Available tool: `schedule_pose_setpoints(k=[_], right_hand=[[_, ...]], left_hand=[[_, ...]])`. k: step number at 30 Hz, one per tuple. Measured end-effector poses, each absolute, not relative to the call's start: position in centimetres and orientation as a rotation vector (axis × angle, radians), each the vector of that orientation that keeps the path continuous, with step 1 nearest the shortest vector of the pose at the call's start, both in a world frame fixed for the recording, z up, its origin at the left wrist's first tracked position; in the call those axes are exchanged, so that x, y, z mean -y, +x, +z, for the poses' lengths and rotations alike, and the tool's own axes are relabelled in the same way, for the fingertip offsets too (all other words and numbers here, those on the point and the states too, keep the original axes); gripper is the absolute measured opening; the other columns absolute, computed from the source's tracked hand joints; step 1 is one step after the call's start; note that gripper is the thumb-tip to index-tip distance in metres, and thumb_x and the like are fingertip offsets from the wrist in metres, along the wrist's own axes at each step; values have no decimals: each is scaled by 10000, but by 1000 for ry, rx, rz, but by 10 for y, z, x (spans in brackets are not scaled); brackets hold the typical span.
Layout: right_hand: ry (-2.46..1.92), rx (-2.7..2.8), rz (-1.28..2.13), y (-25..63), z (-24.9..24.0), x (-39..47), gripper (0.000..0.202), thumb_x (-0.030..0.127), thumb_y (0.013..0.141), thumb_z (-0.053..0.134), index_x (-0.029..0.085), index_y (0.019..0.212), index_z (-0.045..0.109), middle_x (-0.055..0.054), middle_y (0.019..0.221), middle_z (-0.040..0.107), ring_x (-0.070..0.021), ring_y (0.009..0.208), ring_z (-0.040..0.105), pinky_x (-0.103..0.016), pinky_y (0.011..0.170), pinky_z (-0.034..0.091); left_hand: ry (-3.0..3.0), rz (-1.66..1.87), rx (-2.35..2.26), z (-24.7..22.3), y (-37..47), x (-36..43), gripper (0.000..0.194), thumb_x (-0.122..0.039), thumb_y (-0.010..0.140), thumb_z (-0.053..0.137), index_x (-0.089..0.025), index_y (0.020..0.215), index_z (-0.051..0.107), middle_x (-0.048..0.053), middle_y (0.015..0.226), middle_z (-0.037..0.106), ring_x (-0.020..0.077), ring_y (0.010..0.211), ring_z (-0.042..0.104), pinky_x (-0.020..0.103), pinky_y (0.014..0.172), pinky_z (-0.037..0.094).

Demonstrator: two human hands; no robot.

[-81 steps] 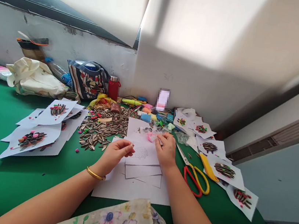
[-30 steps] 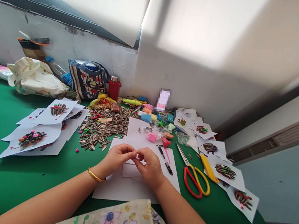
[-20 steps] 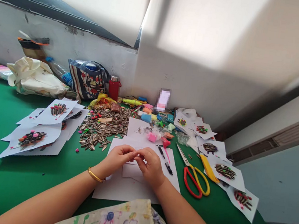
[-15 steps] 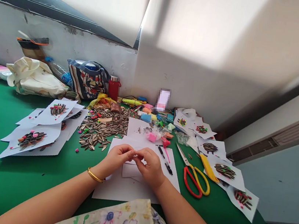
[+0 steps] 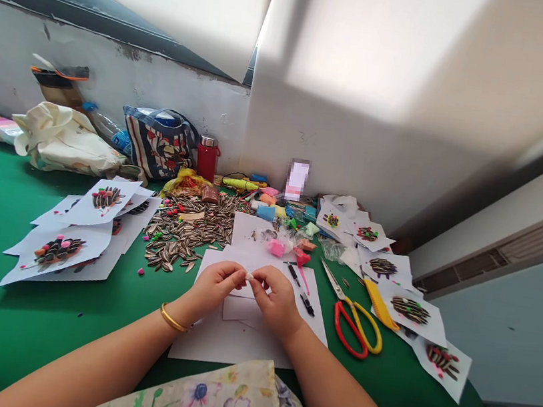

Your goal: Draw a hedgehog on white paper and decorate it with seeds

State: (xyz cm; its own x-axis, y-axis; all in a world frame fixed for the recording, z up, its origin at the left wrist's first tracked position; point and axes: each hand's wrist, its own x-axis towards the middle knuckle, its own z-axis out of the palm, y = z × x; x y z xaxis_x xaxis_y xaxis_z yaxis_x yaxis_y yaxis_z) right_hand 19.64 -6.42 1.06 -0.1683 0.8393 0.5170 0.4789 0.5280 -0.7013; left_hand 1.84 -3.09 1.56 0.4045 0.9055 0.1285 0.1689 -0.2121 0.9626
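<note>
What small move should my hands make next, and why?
Perhaps lower the small white piece toward the paper: your left hand and right hand meet at the fingertips around it, with paper lying beneath them.

The left forearm [image 5: 93, 357] and the right forearm [image 5: 340, 395], both bare, angle forward and inward. The left hand [image 5: 218, 288] and the right hand [image 5: 275, 298] nearly meet, each drawn into a pinch.
</note>
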Motion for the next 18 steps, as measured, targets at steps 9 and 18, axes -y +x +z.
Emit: schedule_pose_setpoints(k=[9,18], right_hand=[[-1135,1815,495,196,9,63,105,281,914,554,215,883,629,-14,784,620,-150,708,543,-291,659,445],[-1077,1791,478,197,9,62,134,270,939,536,228,970,659,-33,864,665,-155,755,575,-293,672,459]], left_hand=[[1763,983,-1035,13,20,29,267,-450,828,624,-187,799,662,33,773,655,180,741,575,280,694,461],[1842,941,-1012,8,18,28,284,-439,896,531,-198,859,675,34,809,666,185,776,586,276,717,456]])
